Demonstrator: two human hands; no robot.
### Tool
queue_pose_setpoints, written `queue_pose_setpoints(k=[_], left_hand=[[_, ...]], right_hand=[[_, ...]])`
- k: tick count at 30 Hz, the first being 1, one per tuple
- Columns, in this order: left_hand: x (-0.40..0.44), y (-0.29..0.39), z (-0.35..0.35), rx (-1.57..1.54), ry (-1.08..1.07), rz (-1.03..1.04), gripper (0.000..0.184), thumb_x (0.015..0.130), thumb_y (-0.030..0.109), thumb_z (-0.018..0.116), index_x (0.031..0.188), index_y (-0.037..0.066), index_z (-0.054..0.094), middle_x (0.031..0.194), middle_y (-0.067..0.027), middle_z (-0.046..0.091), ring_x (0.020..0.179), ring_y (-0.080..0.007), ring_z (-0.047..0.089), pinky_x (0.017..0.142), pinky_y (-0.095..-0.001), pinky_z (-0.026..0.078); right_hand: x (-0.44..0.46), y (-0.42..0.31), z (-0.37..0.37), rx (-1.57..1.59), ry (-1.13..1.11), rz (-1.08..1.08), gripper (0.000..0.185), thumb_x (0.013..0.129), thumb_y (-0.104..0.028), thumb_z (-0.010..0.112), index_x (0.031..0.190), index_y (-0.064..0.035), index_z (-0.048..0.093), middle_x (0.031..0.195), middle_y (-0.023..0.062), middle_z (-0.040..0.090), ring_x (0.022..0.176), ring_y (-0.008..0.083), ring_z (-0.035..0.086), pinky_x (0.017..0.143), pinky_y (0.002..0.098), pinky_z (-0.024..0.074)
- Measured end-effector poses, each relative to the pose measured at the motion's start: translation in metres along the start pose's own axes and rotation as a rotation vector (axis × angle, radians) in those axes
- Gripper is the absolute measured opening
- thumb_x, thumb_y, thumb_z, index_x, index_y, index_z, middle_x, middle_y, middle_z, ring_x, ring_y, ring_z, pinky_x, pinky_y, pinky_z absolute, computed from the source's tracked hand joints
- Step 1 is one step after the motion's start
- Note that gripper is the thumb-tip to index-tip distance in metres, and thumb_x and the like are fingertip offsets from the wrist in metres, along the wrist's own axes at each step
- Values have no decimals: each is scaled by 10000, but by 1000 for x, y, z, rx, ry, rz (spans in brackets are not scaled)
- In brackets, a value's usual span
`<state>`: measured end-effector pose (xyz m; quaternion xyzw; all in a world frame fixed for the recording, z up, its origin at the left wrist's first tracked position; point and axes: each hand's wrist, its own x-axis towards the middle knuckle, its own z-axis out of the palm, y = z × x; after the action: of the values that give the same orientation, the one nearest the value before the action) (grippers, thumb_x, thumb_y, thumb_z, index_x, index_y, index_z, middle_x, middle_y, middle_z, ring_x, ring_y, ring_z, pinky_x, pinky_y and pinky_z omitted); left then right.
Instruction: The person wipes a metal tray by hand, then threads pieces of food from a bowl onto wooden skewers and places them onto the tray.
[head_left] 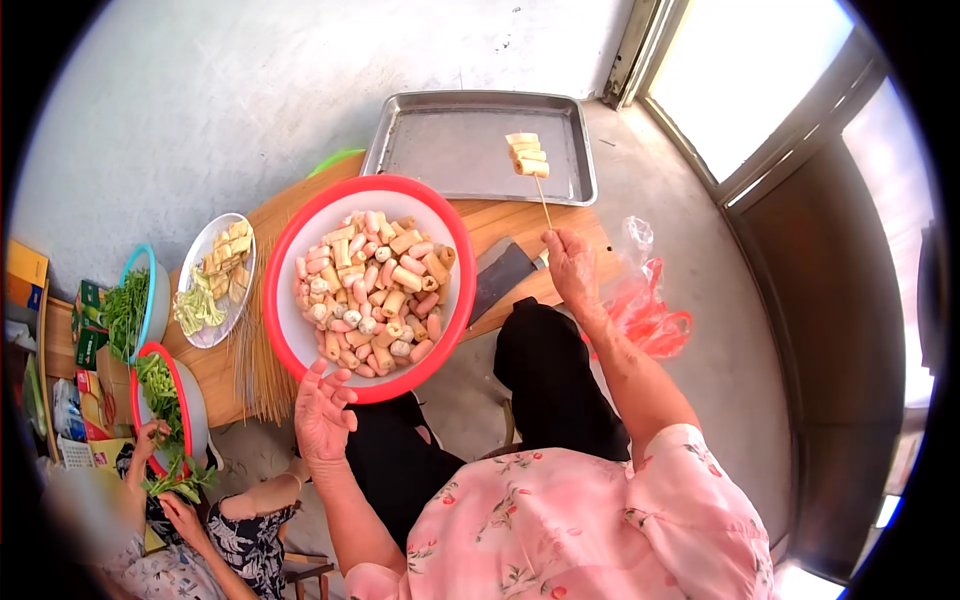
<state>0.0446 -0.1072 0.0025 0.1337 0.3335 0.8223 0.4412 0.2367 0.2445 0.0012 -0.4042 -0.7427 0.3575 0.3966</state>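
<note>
Inside right hand (572, 268) — skewer (544, 204), partly hidden.

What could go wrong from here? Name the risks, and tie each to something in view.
The pieces sit at the far end of the skewer in the right hand, so one might slip off. What looks like a knife lies beside the basin, near the person's knee; a careless reach could nick or knock it. The basin is heaped and seems to jut over the lap, so a bump might spill it.
</note>
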Motion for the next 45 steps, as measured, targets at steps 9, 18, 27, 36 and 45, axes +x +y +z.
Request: queue_pose_setpoints(k=[9,18,27,36,45], left_hand=[[-6,4,-12,-9,52,29,525,926,193,516,1355,1,280,1179,-270,501,887,-299,618,480,-347,573],[-5,6,-15,24,105,46,525,921,182,525,1343,-21,290,1165,-277,506,876,-291,621,469,-341,573],[-2,11,-22,93,123,74,501,925,185,517,1344,2,314,1169,-233,525,873,-233,627,460,-301,564],[-8,29,-47,62,228,142,478,938,149,482,1363,19,306,1216,-208,516,935,-214,624,527,-270,554],[-5,19,-38,7,171,90,451,945,177,484,1350,36,346,1201,-192,534,923,-191,633,491,-245,517]], right_hand=[[83,103,32,-425,225,-50,250,845,-195,539,712,6,609,691,239,576,704,433,557,623,482,438],[116,128,35,-456,230,103,277,792,-263,604,711,0,633,717,239,592,746,427,577,692,481,463],[86,110,10,-474,136,27,235,806,-220,597,884,-1,631,794,241,620,809,408,595,727,467,470],[80,75,1,-477,15,-26,241,806,-185,574,993,-42,626,847,194,639,843,371,596,741,458,464],[49,17,14,-31,-213,-48,205,774,-201,598,841,-19,665,716,184,625,732,346,610,682,411,474]])
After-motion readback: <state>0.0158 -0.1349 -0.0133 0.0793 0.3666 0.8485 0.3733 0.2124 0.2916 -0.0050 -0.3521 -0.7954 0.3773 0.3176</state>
